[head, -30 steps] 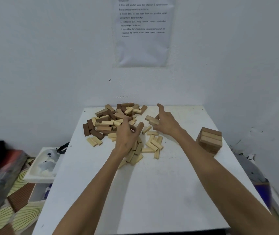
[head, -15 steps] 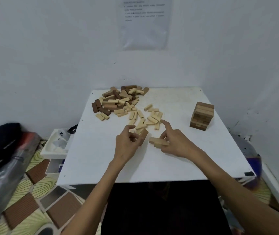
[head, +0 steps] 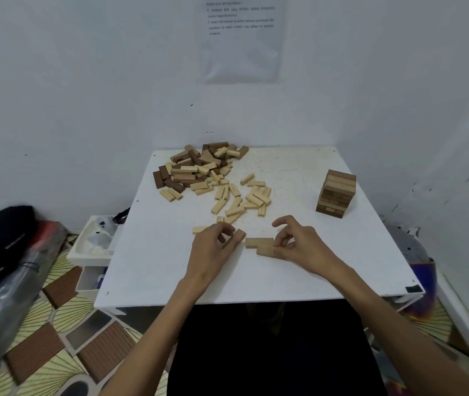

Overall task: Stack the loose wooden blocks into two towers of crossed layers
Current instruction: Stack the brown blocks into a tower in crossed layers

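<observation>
Two tan blocks (head: 259, 242) lie flat and side by side on the table (head: 256, 284), near its 6 o'clock edge, with the nearer one set a little toward 3 o'clock. My right hand (head: 299, 248) comes in from 4 o'clock. Its thumb and lower fingers pinch the right ends of those two blocks, and the index finger is lifted and hooked above them. My left hand (head: 213, 250) sits just beside them at 9 o'clock. Its fingers curl round a third block (head: 237, 238), which tilts with its free end poking out toward 1 o'clock. Both forearms are bare and reach in from the near edge.

One pale block (head: 199, 230) lies flat just past my left knuckles. A scatter of pale blocks (head: 244, 198) spreads across the table's middle, and the mixed dark and pale pile (head: 199, 170) sits at 11 o'clock. The finished tower (head: 336, 197) stands at 2 o'clock, well apart from my hands.

A paper sheet (head: 241, 47) hangs on the wall at 12 o'clock. Its printed lines are too blurred to read.
</observation>
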A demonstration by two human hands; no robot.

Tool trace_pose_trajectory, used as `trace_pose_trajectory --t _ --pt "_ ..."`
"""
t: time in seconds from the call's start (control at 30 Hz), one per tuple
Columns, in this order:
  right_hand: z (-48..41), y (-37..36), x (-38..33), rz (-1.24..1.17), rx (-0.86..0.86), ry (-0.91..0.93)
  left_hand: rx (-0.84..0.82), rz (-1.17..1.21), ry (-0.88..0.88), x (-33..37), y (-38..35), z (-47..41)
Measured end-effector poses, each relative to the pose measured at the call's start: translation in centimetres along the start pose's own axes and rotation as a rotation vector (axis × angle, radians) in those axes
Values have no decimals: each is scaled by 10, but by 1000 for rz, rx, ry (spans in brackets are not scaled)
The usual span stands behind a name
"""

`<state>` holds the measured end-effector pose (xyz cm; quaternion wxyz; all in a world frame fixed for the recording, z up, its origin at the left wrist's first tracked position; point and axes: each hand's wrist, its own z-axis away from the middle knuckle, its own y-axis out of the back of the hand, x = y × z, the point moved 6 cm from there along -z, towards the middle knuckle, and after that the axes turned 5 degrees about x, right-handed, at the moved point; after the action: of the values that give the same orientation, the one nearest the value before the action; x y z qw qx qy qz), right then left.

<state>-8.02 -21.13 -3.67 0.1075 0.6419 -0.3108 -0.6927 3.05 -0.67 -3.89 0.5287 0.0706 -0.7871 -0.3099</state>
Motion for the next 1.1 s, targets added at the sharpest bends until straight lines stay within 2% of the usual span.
trace_pose_trajectory --t 0.2,0.3,0.37,0.47,0.57,0.73,0.87,1.0,1.1 --pt "5 0 1 20 36 27 -3 120 41 0 -7 -1" --pt "7 4 -3 341 191 39 -77 133 26 6 -12 -5" --pt "10 8 -4 476 225 -53 -154 109 -26 12 -16 -5" --pt "15 4 1 370 110 -187 -280 110 -69 16 -22 -3" --pt "16 -4 0 300 23 -124 -390 130 -99 11 -31 1" --pt "6 -4 1 173 65 -34 -542 90 -130 7 -39 1" --pt "10 4 -4 267 102 -23 -591 -62 -216 7 -40 -4" --pt "18 1 0 507 -72 -79 -644 -137 -272 13 -45 -16" --pt "17 -1 8 454 -110 -96 -742 -171 -263 12 -51 -25"
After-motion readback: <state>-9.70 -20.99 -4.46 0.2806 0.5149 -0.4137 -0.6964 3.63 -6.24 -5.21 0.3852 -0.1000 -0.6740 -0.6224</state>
